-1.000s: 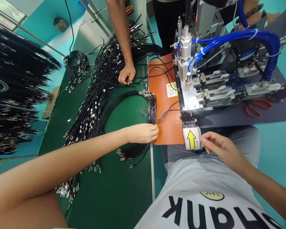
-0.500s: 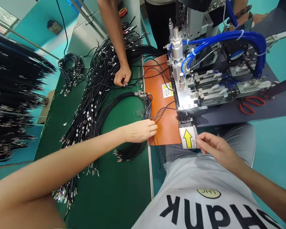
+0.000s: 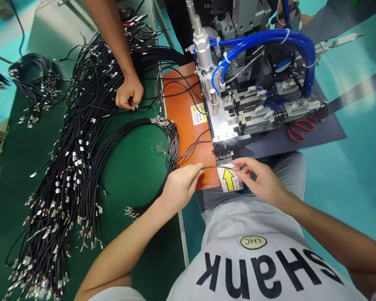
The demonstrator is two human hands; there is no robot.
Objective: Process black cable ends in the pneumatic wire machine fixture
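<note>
Between my hands a thin black cable (image 3: 213, 167) runs across the front of the orange plate (image 3: 188, 98). My left hand (image 3: 181, 184) pinches it near the plate's front edge, beside the coiled bundle of black cables (image 3: 173, 146). The fingertips of my right hand (image 3: 253, 175) close on the cable's other end, just over the white label with a yellow arrow (image 3: 228, 179). That end is mostly hidden by my fingers. Right behind the label stands the metal machine (image 3: 221, 125), with more black cables leading into it over the plate.
A large heap of black cables (image 3: 78, 138) covers much of the green table (image 3: 150, 259). A co-worker's hand (image 3: 130, 93) holds a cable end there. Thick blue hoses (image 3: 263, 39) arch over the machine. Red-handled scissors (image 3: 297, 131) lie right of it; a smaller coil (image 3: 37, 83) sits far left.
My left hand has moved right from the coil toward the label, and a cable now stretches between both hands. My right hand has moved to its end. The view has shifted rightward.
</note>
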